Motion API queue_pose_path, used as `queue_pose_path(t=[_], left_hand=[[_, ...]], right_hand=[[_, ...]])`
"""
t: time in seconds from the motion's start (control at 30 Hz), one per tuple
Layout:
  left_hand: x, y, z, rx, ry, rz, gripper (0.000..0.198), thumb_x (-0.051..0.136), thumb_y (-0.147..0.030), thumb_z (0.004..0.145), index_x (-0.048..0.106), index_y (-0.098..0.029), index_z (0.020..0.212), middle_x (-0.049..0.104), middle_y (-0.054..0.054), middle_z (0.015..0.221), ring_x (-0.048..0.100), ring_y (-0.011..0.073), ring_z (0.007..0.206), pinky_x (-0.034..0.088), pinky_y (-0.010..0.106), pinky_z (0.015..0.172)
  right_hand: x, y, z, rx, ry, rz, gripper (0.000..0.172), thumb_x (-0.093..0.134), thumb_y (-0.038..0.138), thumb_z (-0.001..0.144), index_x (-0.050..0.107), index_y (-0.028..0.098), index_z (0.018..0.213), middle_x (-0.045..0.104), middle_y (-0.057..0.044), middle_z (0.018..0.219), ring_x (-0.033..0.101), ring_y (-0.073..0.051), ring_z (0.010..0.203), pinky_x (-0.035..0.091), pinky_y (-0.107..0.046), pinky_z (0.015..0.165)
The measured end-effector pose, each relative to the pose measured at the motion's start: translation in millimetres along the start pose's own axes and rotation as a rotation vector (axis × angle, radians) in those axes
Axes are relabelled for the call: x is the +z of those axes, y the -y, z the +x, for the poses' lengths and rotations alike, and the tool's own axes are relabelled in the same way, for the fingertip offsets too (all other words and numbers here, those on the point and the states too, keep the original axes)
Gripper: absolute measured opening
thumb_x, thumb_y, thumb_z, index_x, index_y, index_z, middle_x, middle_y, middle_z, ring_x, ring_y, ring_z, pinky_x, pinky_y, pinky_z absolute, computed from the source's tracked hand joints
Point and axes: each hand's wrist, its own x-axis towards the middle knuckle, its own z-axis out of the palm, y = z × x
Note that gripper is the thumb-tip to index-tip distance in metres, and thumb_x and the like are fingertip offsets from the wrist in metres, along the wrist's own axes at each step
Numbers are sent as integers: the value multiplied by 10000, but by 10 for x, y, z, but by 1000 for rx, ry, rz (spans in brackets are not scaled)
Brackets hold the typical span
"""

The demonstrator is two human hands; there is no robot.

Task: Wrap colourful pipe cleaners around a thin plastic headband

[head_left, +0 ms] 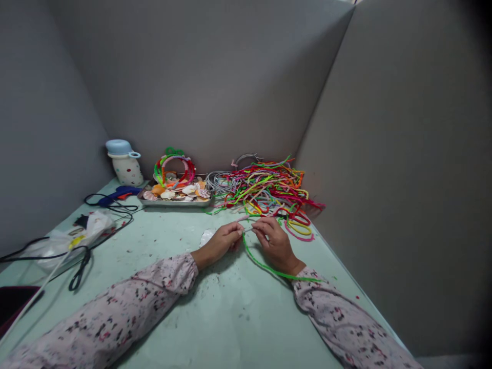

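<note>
Above the pale green table, my two hands are close together. My left hand (223,241) has thumb and finger pinched on a thin grey hoop (249,229), right where a green pipe cleaner (264,266) meets it. From there the pipe cleaner curves down and to the right, its loose end reaching across my right sleeve. My right hand (277,247) is closed, its fingertips pinching the grey hoop just right of the left fingers. A pink-wrapped stretch of the hoop seems to show behind the fingers. The far side is partly hidden by my hands.
Behind my hands lies a heap of coloured pipe cleaners (265,184) beside grey hoops (221,182). A metal tray (172,204) holds shells and wrapped hoops (190,171). A bottle (127,169), a blue glue gun (115,196), cables and a plastic bag (96,225) stand left. Grey partitions enclose the table.
</note>
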Motion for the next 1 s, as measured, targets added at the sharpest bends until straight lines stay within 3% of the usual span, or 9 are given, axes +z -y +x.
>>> queue_pose_path(t=[0.17, 0.47, 0.73, 1.0], left_hand=[[-1, 73, 11, 40, -63, 156, 140, 510, -172, 747, 514, -173, 888, 486, -55, 596, 451, 88, 512, 330, 196, 494], [43, -15, -27, 172, -222, 393, 137, 478, -203, 820, 558, -176, 927, 509, -37, 646, 451, 104, 571, 355, 217, 558], [32, 14, -15, 194, -290, 365, 216, 518, -200, 809, 571, -183, 1017, 558, -17, 727, 491, 109, 612, 391, 224, 596], [9, 27, -9, 195, -302, 366, 174, 551, -193, 785, 593, -187, 953, 563, -20, 694, 497, 107, 592, 392, 220, 577]], right_hand=[[-7, 12, 9, 19, 4, 2, 164, 540, 253, 908, 646, 237, 1032, 615, -65, 996, 608, -191, 953, 533, -345, 831], [1, 10, 11, 67, 24, 36, 162, 532, 255, 914, 643, 226, 1028, 623, -62, 983, 600, -184, 953, 517, -337, 836], [-3, 30, 18, 85, 42, 56, 159, 520, 249, 919, 639, 227, 1022, 630, -60, 978, 601, -183, 944, 512, -325, 823], [10, 33, 15, 80, 51, 49, 158, 518, 249, 917, 641, 232, 1015, 637, -61, 970, 603, -190, 942, 514, -328, 811]])
